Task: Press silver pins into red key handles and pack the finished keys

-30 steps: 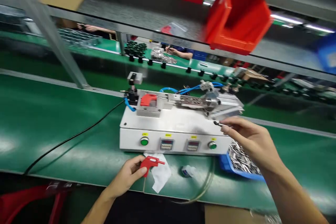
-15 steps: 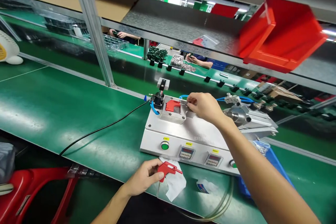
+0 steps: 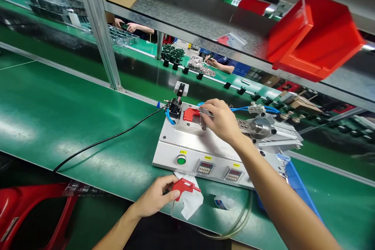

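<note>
My left hand (image 3: 156,197) pinches a red plastic gun-shaped part (image 3: 185,187) between thumb and fingers, its thin nozzle pointing right, above the bench's front edge. A second red gun-shaped part (image 3: 191,114) lies in the metal fixture block (image 3: 190,127) on top of the white machine (image 3: 171,146). My right hand (image 3: 221,119) is at the right end of that part, thumb and fingers closing around a small greyish piece that I cannot make out. Whether the fingertips grip the red part itself is unclear. Left of the block stands a clamp with a metal head (image 3: 181,88).
A pneumatic cylinder (image 3: 263,127) is mounted at the machine's right. White paper (image 3: 191,205) and a small packet (image 3: 223,202) lie in front. A blue tray (image 3: 301,191) stands right; a red bin (image 3: 319,39) sits on the shelf. Other people's hands work beyond.
My right hand has moved left relative to the fixture, closer to the red part in it. The left hand keeps its red part in about the same pose. The view has shifted slightly.
</note>
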`<act>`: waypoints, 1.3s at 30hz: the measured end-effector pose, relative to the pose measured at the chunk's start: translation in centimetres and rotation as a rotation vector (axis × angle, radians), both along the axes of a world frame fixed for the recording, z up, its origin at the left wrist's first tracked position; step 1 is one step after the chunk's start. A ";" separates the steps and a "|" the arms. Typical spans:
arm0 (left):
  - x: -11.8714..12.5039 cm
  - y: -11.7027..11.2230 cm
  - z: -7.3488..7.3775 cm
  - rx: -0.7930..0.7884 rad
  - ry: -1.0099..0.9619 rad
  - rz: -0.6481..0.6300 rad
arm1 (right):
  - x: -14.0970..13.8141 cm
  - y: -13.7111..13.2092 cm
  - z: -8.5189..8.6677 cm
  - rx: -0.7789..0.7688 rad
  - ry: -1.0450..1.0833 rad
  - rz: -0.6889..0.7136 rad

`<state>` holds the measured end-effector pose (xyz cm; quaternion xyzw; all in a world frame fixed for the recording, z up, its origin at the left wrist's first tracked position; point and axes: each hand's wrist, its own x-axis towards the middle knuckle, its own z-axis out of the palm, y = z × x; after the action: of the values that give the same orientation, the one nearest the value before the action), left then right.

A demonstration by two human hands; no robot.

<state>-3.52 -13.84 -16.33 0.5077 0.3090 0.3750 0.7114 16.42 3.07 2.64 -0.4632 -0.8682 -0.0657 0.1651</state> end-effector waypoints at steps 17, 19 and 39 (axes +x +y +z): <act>0.1 -0.1 -0.6 0.026 0.020 0.008 | -2.7 0.3 -0.4 -0.100 -0.106 -0.058; 0.1 -0.1 -0.6 0.028 0.021 -0.008 | -2.8 0.6 -0.3 -0.117 -0.099 -0.064; -0.2 -0.1 -0.6 0.042 0.046 -0.011 | 4.0 -6.4 -0.1 -0.258 0.110 -0.042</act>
<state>-3.69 -13.93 -16.96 0.5325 0.3144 0.3656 0.6956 20.41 -3.34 2.52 -0.5017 -0.8492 0.0683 0.1500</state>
